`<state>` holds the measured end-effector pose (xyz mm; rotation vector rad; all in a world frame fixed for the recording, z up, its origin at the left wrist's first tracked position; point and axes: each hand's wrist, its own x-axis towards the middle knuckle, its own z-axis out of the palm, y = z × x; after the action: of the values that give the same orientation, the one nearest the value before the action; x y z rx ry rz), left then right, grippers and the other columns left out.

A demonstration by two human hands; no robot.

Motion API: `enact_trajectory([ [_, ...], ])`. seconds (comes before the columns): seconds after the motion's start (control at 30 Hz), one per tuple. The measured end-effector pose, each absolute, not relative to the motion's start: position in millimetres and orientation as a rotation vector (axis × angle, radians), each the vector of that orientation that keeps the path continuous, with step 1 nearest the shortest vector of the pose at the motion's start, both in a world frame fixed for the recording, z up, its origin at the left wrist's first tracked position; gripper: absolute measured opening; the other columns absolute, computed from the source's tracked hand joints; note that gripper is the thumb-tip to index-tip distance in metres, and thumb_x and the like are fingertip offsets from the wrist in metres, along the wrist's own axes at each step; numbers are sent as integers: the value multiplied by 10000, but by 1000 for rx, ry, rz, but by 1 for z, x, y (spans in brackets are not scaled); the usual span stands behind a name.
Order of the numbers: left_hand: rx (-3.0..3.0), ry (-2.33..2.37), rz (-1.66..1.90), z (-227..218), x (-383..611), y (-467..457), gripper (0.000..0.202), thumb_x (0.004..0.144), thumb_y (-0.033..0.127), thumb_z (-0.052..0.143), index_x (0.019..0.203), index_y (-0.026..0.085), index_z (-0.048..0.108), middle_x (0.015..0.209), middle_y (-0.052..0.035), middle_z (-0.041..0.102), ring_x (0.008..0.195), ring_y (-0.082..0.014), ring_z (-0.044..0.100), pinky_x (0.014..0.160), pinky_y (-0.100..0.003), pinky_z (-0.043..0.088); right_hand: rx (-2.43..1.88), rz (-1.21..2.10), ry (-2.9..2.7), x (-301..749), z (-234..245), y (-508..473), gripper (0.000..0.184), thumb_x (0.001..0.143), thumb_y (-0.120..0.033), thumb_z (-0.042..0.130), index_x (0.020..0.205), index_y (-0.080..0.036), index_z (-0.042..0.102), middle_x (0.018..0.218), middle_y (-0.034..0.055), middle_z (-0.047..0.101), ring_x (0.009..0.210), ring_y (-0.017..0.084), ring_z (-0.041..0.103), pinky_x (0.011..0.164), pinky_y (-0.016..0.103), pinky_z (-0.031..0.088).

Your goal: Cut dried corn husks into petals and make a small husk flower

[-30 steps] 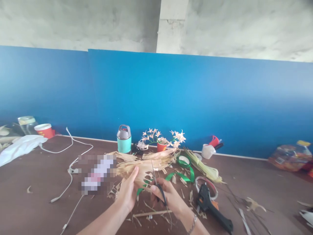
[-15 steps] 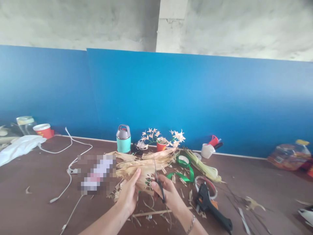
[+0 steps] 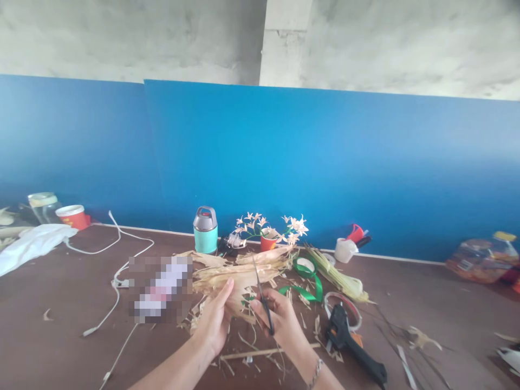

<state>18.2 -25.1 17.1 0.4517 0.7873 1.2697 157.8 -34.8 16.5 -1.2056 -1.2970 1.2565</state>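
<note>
My left hand pinches a piece of dried corn husk between thumb and fingers, its right edge cut into ragged points. In my right hand is a pair of dark scissors, fingers round the handles and blades pointing up and away, close beside the husk's cut edge. Behind both hands lies a pile of dried husks. Husk scraps and a thin stick are strewn over the brown table below the hands.
A black glue gun lies right of my hands, by a roll of tape. Green ribbon and a bundle of pale husks sit behind it. A turquoise flask, a red cup with husk flowers and a white cable are also there.
The scissors have tilted slightly, their tips a little further left. My left hand and the husk have stayed almost in place.
</note>
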Motion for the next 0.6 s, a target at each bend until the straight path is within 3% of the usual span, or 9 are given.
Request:
enact_trajectory([
  [0.17,454,828,1289,16,17,-23,316,670,324,724,915,136,659,786,-74,736,669,-222,685,601,-302,530,-1220,1257,-1226,161,19,-35,428,596,-539,709,705,-166,531,394,-90,414,309,58,352,284,168,273],
  [0.27,502,838,1330,19,15,-24,274,657,289,736,877,141,667,787,-63,735,688,-206,681,598,-270,516,-1143,1318,-1128,164,20,-36,406,670,-539,662,727,-167,512,434,-64,487,331,67,421,303,153,257],
  [0.43,725,661,1206,30,10,-27,359,696,325,684,980,105,664,867,-128,721,767,-273,663,587,-317,502,-942,1795,-897,170,16,-37,444,782,-595,495,851,-160,550,588,13,612,486,115,570,374,156,318],
  [0.6,778,528,1022,34,2,-31,391,665,366,683,975,129,660,826,-131,702,671,-281,650,514,-340,479,-801,2183,-840,169,16,-41,434,756,-558,557,835,-134,606,666,57,642,607,140,612,435,153,357],
])
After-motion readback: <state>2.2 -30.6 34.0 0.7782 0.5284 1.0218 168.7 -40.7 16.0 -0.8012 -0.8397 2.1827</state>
